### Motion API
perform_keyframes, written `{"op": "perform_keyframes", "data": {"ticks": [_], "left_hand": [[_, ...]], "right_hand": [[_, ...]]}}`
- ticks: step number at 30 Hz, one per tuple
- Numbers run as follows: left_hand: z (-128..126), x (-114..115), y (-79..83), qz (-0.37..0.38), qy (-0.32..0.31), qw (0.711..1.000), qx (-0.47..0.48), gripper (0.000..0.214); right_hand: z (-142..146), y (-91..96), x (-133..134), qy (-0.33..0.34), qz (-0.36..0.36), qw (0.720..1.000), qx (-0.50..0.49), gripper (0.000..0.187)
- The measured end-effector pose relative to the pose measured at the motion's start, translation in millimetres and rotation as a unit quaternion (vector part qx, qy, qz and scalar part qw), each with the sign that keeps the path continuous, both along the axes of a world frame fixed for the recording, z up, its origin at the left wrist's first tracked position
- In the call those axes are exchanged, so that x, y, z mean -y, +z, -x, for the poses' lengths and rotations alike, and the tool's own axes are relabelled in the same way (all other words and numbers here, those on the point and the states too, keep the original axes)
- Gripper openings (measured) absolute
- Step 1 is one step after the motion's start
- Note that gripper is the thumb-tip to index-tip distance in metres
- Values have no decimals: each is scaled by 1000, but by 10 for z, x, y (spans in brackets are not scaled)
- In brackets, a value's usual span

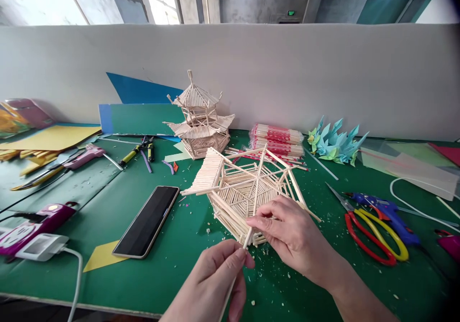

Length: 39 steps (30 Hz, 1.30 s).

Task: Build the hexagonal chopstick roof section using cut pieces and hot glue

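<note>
Stick framework (247,192), pale and many-sided, sits on the green table (151,283), its floor (233,192) webbed, one slatted roof panel (205,172) at ten o'clock. At six, the left hand (215,274) pinches a thin stick (247,238); the right hand (291,235) grips just beyond. Tiered pagoda (201,130) at eleven.

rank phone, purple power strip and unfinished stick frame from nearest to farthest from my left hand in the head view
1. Unfinished stick frame: just ahead of the left hand
2. Phone: to its left
3. Purple power strip: farther left, past the phone
</note>
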State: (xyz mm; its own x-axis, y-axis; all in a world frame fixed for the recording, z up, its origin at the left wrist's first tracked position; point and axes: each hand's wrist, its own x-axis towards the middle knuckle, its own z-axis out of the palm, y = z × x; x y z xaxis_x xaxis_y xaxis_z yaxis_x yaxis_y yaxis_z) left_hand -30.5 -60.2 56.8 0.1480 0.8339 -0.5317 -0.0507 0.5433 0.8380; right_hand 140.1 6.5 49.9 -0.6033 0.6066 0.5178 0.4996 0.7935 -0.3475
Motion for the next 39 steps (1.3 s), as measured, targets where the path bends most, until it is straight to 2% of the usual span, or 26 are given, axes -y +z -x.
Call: {"op": "perform_keyframes", "data": {"ticks": [11, 18, 28, 33, 36, 39], "left_hand": [[-108, -129, -115, -8, 10, 1000, 23, 29], [-147, -132, -45, -8, 30, 999, 34, 28], [-134, -125, -75, -14, 11, 999, 50, 29], [-133, -133, -76, -13, 33, 998, 60, 28], [-123, -142, -106, -16, 19, 997, 73, 29], [-123, -146, -113, -9, 5, 998, 61, 30]], "right_hand": [[-26, -104, -32, 17, 25, 999, -23, 27], [-21, -143, -41, 17, 18, 999, -36, 27], [-12, -157, -48, 36, 24, 998, -49, 22], [-29, -169, -40, 34, 10, 999, -39, 32], [-31, -173, -26, 41, -2, 999, -35, 39], [-18, -168, -15, 45, -19, 998, -50, 38]]}}
